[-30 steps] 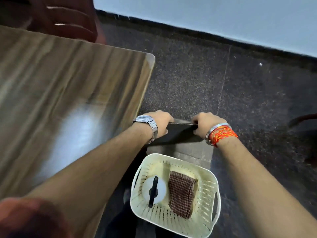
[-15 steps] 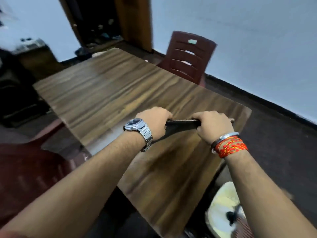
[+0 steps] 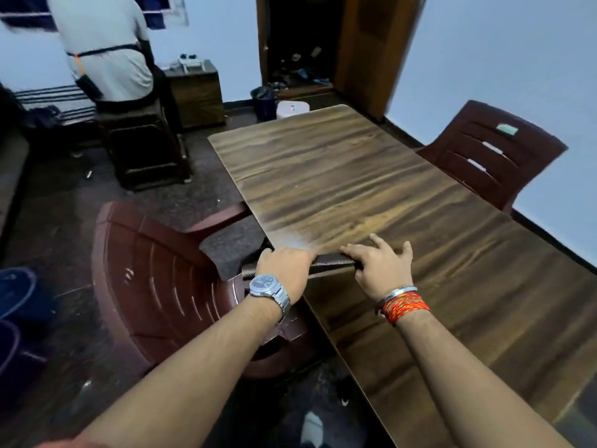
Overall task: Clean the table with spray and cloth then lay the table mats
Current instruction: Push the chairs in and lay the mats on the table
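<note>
At the near left edge of the wooden table [image 3: 371, 176], both hands meet on a dark stack of table mats [image 3: 329, 261], seen edge-on as a thin ribbed band that juts a little past the table's edge. The left hand [image 3: 286, 265], with a steel watch [image 3: 263, 282] on its wrist, is clenched over the stack's left end, which hangs out over the gap beside the table. The right hand [image 3: 379, 265] lies on the stack's right end with its fingers spread loosely forward onto the tabletop; it looks to be pressing the mats down rather than gripping them, though motion blur makes this hard to judge. A silver bangle and red-and-orange threads [image 3: 405, 303] circle the right wrist. How many mats are in the stack cannot be told. 2 dark red plastic chairs flank the table: 1 chair [image 3: 151, 279] just left of the hands, tucked near the edge, and another chair [image 3: 487, 150] on the far right side against the pale wall. Farther back, a seated person [image 3: 103, 50] in a light shirt faces away, near an open wooden door [image 3: 371, 50].
</note>
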A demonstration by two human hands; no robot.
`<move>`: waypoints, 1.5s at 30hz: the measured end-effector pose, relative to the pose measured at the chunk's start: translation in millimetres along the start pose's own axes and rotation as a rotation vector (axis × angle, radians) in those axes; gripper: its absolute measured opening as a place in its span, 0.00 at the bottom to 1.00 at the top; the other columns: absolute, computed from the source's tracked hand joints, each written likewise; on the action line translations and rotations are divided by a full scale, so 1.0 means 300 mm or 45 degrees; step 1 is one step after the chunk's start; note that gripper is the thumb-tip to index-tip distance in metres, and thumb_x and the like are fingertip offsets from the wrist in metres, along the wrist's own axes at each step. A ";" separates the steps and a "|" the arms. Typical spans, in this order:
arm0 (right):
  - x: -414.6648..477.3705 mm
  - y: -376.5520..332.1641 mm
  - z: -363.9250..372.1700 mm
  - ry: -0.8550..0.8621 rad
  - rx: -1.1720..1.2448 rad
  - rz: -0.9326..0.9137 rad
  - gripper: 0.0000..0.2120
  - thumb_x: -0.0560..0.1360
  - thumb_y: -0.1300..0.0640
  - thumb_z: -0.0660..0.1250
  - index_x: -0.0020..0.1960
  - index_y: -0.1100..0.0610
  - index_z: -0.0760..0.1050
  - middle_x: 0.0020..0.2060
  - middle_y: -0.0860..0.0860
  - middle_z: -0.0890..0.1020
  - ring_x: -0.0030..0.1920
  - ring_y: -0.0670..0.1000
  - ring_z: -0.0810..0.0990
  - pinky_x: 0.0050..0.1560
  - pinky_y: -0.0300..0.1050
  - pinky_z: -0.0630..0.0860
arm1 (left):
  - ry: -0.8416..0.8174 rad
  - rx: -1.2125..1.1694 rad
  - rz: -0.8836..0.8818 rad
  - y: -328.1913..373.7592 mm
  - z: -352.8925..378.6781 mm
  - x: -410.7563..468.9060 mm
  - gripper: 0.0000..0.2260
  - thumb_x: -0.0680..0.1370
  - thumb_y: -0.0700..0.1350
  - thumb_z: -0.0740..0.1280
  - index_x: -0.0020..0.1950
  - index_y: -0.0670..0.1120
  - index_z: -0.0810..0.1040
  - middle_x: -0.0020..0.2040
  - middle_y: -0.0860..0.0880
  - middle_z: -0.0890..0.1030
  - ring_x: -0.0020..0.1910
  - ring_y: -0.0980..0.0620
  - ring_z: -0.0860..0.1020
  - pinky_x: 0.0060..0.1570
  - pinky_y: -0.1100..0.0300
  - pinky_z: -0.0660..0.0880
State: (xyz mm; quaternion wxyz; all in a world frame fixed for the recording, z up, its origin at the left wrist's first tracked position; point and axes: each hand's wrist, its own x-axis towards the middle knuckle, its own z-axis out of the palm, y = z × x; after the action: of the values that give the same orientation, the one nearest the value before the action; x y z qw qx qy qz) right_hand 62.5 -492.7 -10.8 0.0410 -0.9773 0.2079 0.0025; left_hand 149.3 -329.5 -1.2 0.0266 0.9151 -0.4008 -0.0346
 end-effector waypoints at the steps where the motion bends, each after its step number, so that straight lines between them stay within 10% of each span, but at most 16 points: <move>1: 0.033 -0.014 -0.003 0.064 -0.004 -0.024 0.27 0.71 0.58 0.64 0.66 0.37 0.70 0.65 0.36 0.73 0.74 0.50 0.60 0.66 0.74 0.50 | 0.069 0.007 0.002 -0.024 0.004 0.017 0.18 0.79 0.38 0.58 0.64 0.54 0.75 0.56 0.48 0.84 0.57 0.43 0.80 0.54 0.51 0.70; 6: 0.180 -0.027 0.037 0.473 -0.002 -0.145 0.27 0.63 0.56 0.65 0.61 0.42 0.77 0.58 0.42 0.81 0.68 0.55 0.71 0.60 0.77 0.55 | 0.529 0.064 -0.032 -0.110 0.077 0.117 0.24 0.75 0.42 0.54 0.64 0.50 0.82 0.60 0.51 0.85 0.50 0.42 0.83 0.50 0.48 0.76; 9: 0.238 0.001 0.132 0.380 -0.038 -0.168 0.28 0.61 0.55 0.64 0.60 0.41 0.77 0.60 0.43 0.80 0.68 0.56 0.71 0.59 0.77 0.58 | 0.314 0.009 -0.108 -0.099 0.177 0.170 0.26 0.79 0.40 0.58 0.78 0.52 0.67 0.75 0.50 0.73 0.66 0.43 0.75 0.64 0.44 0.69; 13: 0.300 0.082 0.320 -0.302 -0.050 -0.043 0.31 0.72 0.55 0.61 0.72 0.36 0.61 0.74 0.40 0.62 0.77 0.52 0.50 0.68 0.73 0.46 | -0.240 -0.141 -0.157 -0.093 0.340 0.257 0.36 0.82 0.39 0.60 0.83 0.58 0.45 0.84 0.51 0.47 0.80 0.41 0.54 0.76 0.40 0.53; 18: 0.324 0.164 0.417 -0.625 0.129 -0.018 0.31 0.70 0.41 0.59 0.72 0.35 0.57 0.76 0.37 0.53 0.76 0.54 0.46 0.71 0.66 0.48 | -0.582 -0.273 -0.324 -0.126 0.511 0.280 0.48 0.72 0.73 0.64 0.82 0.58 0.41 0.83 0.50 0.39 0.81 0.39 0.43 0.77 0.37 0.45; 26: 0.399 0.164 0.433 -0.250 0.285 0.532 0.32 0.67 0.43 0.72 0.66 0.57 0.68 0.61 0.58 0.70 0.61 0.62 0.67 0.59 0.54 0.70 | -0.371 -0.650 -1.215 -0.198 0.491 0.316 0.43 0.75 0.67 0.66 0.74 0.34 0.63 0.71 0.36 0.67 0.68 0.36 0.71 0.67 0.48 0.69; 38: 0.527 0.231 0.323 -0.231 0.918 0.708 0.11 0.66 0.57 0.77 0.35 0.55 0.75 0.32 0.51 0.79 0.36 0.53 0.78 0.44 0.44 0.75 | 0.246 -0.992 -1.051 -0.258 0.419 0.340 0.11 0.79 0.40 0.66 0.60 0.39 0.79 0.56 0.37 0.80 0.57 0.37 0.77 0.56 0.52 0.70; 45: 0.638 0.200 0.287 -0.189 1.449 0.506 0.17 0.72 0.73 0.67 0.59 0.63 0.75 0.39 0.50 0.80 0.36 0.36 0.78 0.42 0.26 0.73 | 0.515 -1.348 -0.801 -0.279 0.355 0.367 0.07 0.82 0.40 0.63 0.60 0.43 0.75 0.46 0.53 0.80 0.45 0.51 0.78 0.44 0.61 0.67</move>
State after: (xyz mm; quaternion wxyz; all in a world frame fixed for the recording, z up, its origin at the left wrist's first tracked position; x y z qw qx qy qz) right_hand 214.1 -618.0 -105.5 0.5703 -0.7416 0.3517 -0.0335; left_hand 275.9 -356.0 -118.3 0.5379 0.8403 -0.0295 -0.0608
